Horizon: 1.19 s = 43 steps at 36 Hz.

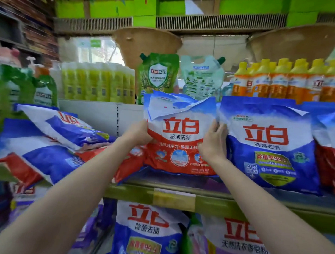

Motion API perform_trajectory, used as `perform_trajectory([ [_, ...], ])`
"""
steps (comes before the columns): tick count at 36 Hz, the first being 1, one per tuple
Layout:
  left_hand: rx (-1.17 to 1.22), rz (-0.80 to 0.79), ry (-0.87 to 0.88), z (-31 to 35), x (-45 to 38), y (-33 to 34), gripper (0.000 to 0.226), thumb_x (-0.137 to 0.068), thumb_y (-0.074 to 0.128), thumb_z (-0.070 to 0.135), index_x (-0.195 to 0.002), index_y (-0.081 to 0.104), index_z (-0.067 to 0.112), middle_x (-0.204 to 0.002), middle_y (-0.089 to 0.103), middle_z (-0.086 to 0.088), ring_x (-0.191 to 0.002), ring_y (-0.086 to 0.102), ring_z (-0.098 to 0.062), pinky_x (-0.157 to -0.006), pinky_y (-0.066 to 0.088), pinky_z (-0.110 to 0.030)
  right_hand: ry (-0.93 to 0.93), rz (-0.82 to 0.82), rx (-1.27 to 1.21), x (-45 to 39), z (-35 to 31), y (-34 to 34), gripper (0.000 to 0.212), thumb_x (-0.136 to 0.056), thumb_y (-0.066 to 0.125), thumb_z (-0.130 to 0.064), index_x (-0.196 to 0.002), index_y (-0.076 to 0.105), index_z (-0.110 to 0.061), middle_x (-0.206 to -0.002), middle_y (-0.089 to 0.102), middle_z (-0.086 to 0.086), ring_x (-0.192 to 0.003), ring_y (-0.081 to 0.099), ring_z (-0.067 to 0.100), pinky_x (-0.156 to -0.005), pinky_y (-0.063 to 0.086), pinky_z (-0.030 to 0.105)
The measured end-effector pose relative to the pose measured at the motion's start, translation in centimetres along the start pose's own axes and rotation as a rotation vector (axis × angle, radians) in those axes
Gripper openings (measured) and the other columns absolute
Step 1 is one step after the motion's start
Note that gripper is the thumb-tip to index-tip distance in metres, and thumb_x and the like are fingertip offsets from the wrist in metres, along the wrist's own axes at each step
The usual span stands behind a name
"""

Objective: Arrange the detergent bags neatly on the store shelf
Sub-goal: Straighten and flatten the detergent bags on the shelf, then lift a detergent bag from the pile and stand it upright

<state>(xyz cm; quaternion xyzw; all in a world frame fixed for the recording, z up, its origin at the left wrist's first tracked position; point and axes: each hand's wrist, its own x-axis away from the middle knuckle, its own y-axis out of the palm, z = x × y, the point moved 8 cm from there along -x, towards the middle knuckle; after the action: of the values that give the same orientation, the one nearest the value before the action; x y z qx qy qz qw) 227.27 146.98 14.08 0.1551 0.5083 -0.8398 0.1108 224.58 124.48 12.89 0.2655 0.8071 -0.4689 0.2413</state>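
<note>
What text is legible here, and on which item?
"立白 超洁清新": red bag held by both hands.
"立白 除菌去渍", "3倍": blue bag to its right.
"立白卫士": green pouch.
"立白 除菌去渍": lower-shelf blue bag.
Remaining fine print and the price tag: too blurred.

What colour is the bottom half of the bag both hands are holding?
Red-orange, below a white top, on the upright plastic detergent bag; seen in the head view.

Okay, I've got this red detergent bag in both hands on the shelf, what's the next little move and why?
Probably flatten the folded top flap of the red bag upward. Your left hand and right hand grip its sides, it stands upright beside the blue bag, but its top droops forward.
</note>
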Motion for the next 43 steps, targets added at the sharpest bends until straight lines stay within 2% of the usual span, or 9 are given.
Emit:
perform_trajectory([
  [3, 0.045, 0.033, -0.007, -1.3, -0.3, -2.1, 0.047, -0.081, 0.072, 0.024, -0.117, 0.053, 0.002, -0.110, 0.062, -0.017, -0.108, 0.058, -0.031, -0.081, 0.042, -0.033, -0.182, 0.091, 0.086, 0.3, -3.2, -0.4, 0.071, -0.087, 0.046, 0.002, -0.148, 0.011, -0.002, -0.154, 0.003, 0.022, -0.143, 0.009, 0.036, -0.116, 0.019, 0.038],
  [9, -0.058, 0.164, 0.014, -4.0, 0.6, -6.9, 0.029, -0.086, 0.063, 0.027, -0.109, 0.062, 0.009, -0.114, 0.065, -0.013, -0.108, 0.059, -0.027, -0.088, 0.044, -0.030, -0.446, -0.001, 0.018, 0.5, -10.9, 2.5, 0.044, -0.079, 0.055, -0.007, -0.121, 0.056, 0.001, -0.140, 0.035, 0.025, -0.133, 0.030, 0.040, -0.113, 0.015, 0.036],
  [12, -0.118, 0.253, -0.040, -6.7, 1.7, -9.9, 0.026, -0.086, 0.060, 0.026, -0.106, 0.067, 0.011, -0.113, 0.067, -0.014, -0.110, 0.058, -0.029, -0.089, 0.044, -0.030, -0.513, -0.174, -0.082, 1.4, -15.6, 4.8, 0.034, -0.087, 0.055, -0.015, -0.119, 0.059, -0.004, -0.136, 0.042, 0.019, -0.131, 0.034, 0.030, -0.107, 0.014, 0.024],
  [16, -0.295, 0.448, -0.181, -10.9, 4.1, -14.4, 0.032, -0.082, 0.057, 0.025, -0.111, 0.064, 0.012, -0.118, 0.055, -0.019, -0.117, 0.048, -0.035, -0.095, 0.041, -0.038, -0.610, -0.442, -0.106, 3.5, -20.7, 8.5, 0.045, -0.097, 0.029, -0.025, -0.120, 0.061, -0.002, -0.128, 0.055, 0.020, -0.123, 0.045, 0.033, -0.102, 0.031, 0.033],
  [20, -0.405, 0.383, -0.349, -14.8, 5.7, -16.4, 0.050, -0.089, 0.053, 0.033, -0.126, 0.040, 0.003, -0.128, 0.052, -0.021, -0.120, 0.050, -0.038, -0.093, 0.042, -0.041, -0.546, -0.619, -0.245, 4.1, -23.4, 12.2, 0.035, -0.099, 0.039, -0.025, -0.120, 0.060, -0.005, -0.127, 0.060, 0.016, -0.119, 0.054, 0.029, -0.095, 0.039, 0.032],
  [23, -0.429, 0.311, -0.427, -16.7, 6.5, -16.5, 0.069, -0.091, 0.048, 0.049, -0.138, 0.026, 0.003, -0.134, 0.051, -0.020, -0.123, 0.049, -0.037, -0.095, 0.042, -0.042, -0.570, -0.732, -0.273, 5.1, -24.8, 13.9, 0.038, -0.101, 0.035, -0.026, -0.133, 0.049, -0.012, -0.139, 0.051, 0.009, -0.129, 0.046, 0.025, -0.107, 0.033, 0.032],
  [31, -0.176, 0.270, -0.329, -14.9, 5.4, -13.2, 0.070, -0.087, 0.056, 0.041, -0.140, 0.025, 0.007, -0.139, 0.041, -0.022, -0.126, 0.043, -0.039, -0.095, 0.041, -0.043, -0.518, -0.765, -0.295, 4.6, -24.3, 15.0, 0.042, -0.099, 0.035, -0.039, -0.137, 0.043, -0.023, -0.141, 0.049, 0.006, -0.128, 0.046, 0.023, -0.106, 0.034, 0.031],
  [36, 0.045, 0.179, -0.297, -13.8, 4.2, -10.0, 0.075, -0.085, 0.053, 0.020, -0.147, 0.011, 0.025, -0.152, 0.006, -0.013, -0.132, 0.034, -0.040, -0.104, 0.037, -0.046, -0.518, -0.731, -0.238, 4.7, -23.9, 14.9, 0.047, -0.100, 0.033, -0.040, -0.143, 0.036, -0.021, -0.141, 0.048, 0.013, -0.127, 0.045, 0.028, -0.096, 0.035, 0.030],
  [43, 0.577, 0.524, -0.245, -13.7, 5.6, -12.0, 0.081, -0.080, 0.044, -0.009, -0.146, 0.020, 0.032, -0.141, 0.016, -0.013, -0.097, 0.047, -0.023, -0.076, 0.043, -0.023, -0.451, -0.735, -0.329, 4.7, -23.6, 14.6, 0.044, -0.099, 0.037, -0.038, -0.140, 0.040, -0.021, -0.141, 0.049, 0.008, -0.127, 0.047, 0.024, -0.102, 0.036, 0.032],
])
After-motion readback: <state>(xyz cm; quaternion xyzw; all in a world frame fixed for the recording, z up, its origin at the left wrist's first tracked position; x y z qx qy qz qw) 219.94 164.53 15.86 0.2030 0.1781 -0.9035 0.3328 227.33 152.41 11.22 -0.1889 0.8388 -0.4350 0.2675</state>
